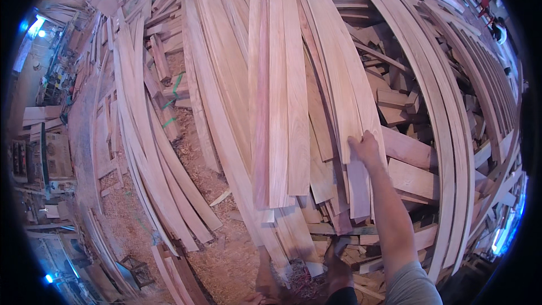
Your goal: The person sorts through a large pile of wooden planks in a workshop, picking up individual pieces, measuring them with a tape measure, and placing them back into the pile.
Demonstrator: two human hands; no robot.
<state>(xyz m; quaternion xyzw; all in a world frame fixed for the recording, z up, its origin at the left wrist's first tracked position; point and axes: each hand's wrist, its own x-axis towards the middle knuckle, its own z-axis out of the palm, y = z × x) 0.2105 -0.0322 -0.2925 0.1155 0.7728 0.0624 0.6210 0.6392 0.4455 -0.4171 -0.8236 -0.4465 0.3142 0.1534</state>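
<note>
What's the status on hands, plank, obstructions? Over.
Right hand on pale plank, near its closer end. Left hand not clearly visible. Other planks crowd alongside.

The middle planks (276,96) are cut off by the upper edge, the grey sleeve (412,287) by the lower. By the right hand (366,148), part of one board (346,114) is hidden; the far-left clutter (53,83) is too small to be identified.
</note>
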